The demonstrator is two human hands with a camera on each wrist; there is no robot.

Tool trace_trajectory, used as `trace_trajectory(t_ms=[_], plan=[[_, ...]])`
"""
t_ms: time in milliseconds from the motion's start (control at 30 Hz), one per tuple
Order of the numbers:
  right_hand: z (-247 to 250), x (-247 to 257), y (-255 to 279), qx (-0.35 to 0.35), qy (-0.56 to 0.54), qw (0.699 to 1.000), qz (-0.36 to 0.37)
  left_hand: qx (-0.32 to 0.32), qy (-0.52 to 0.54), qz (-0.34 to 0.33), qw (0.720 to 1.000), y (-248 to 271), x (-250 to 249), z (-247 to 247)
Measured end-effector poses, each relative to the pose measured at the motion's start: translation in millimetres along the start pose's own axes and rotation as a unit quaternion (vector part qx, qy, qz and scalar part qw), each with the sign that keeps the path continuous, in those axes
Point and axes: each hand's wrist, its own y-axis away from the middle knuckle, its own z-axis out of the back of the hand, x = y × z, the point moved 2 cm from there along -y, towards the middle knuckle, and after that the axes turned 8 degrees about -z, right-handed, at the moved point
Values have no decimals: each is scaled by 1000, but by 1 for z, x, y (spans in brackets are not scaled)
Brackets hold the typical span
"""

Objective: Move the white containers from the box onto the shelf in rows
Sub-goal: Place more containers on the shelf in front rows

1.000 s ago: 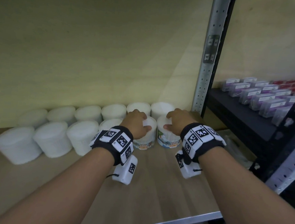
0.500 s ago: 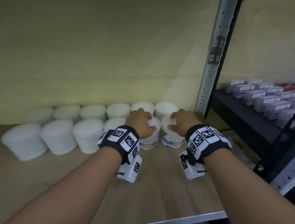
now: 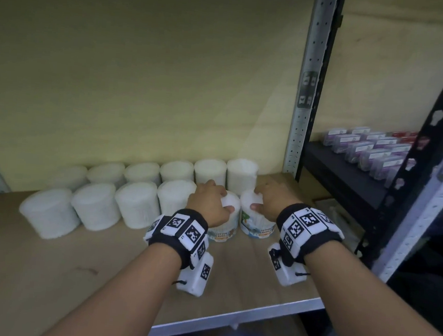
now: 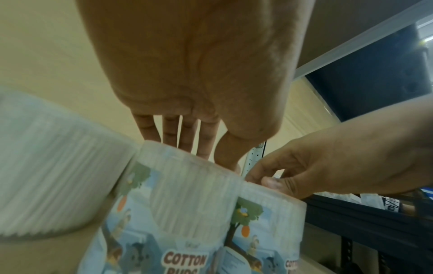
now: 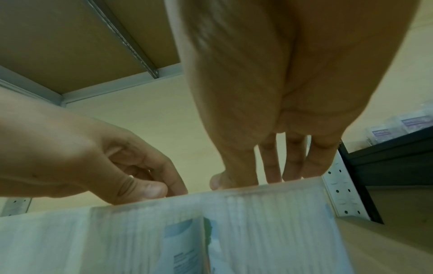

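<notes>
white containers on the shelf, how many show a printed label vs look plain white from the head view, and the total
labelled containers: 2
plain white containers: 10
total: 12

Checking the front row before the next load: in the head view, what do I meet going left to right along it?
Four plain white containers → left hand on labelled cotton-bud container → right hand on second labelled container → grey perforated upright.
</notes>
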Motion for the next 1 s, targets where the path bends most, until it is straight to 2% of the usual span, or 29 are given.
trace_trajectory(t_ms=[200, 667, 1000], plan=[[-2, -3, 32, 28, -6, 999, -25, -10, 2, -8, 1000, 28, -16, -1], [-8, -28, 112, 25, -51, 998, -17, 15, 26, -23, 999, 95, -52, 1], [-18, -36, 125, 24, -76, 996, -25, 9, 17, -36, 999, 114, -59, -2]])
